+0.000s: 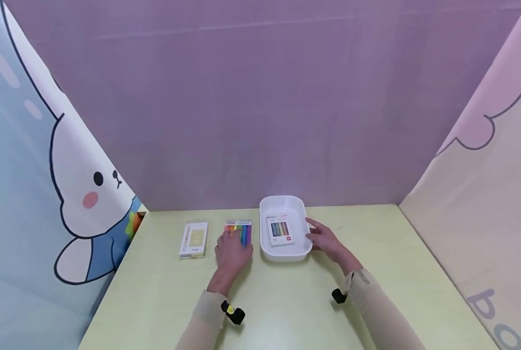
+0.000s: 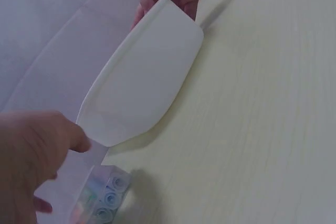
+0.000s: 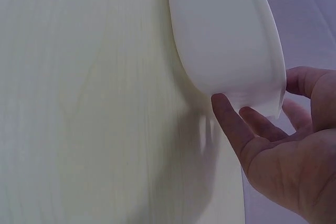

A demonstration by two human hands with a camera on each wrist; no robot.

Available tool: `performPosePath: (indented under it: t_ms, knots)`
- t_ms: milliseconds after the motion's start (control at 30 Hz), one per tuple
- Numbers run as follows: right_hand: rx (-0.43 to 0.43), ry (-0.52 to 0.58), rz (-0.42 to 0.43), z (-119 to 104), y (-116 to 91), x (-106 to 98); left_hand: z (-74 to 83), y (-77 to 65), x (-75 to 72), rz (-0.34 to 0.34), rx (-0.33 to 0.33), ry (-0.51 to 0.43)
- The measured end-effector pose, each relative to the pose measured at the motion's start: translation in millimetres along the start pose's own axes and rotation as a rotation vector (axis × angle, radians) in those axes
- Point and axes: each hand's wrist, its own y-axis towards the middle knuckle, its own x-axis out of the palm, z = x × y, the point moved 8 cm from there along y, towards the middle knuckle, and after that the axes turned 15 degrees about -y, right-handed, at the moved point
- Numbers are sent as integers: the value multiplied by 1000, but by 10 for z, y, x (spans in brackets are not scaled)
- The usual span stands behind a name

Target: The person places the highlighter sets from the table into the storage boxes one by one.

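My left hand (image 1: pixel 233 253) lies over a clear pack of rainbow-coloured pens (image 1: pixel 245 232), its fingers reaching across the top. In the left wrist view, round pen ends (image 2: pixel 111 199) show at the near end of the pack, with the thumb a little apart from it. A white plastic tray (image 1: pixel 297 214) stands just right of that pack. My right hand (image 1: pixel 326 241) touches the tray's right side, fingers spread at the rim and outer wall (image 3: pixel 226 35). Inside the tray lies a white box with coloured sticks printed on it (image 1: pixel 280 231).
Left of the pens lies a white box with a yellow panel (image 1: pixel 193 240). Everything rests on a pale wood-grain table (image 1: pixel 282 306). A purple backdrop (image 1: pixel 260 107) rises behind it, with printed curtains (image 1: pixel 483 209) on both sides.
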Motion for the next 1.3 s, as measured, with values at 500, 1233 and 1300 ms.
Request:
performPosePath:
  t_ms: [500,1233,1300]
  knots:
    - [5,-5,54,8,33,-49,-132,107,158,-53,-168,6]
    - [-4,36,55,74,-3,24,-354,158,150,8,-180,167]
    - [-7,31,48,61,6,16,-363,159,140,16,-182,153]
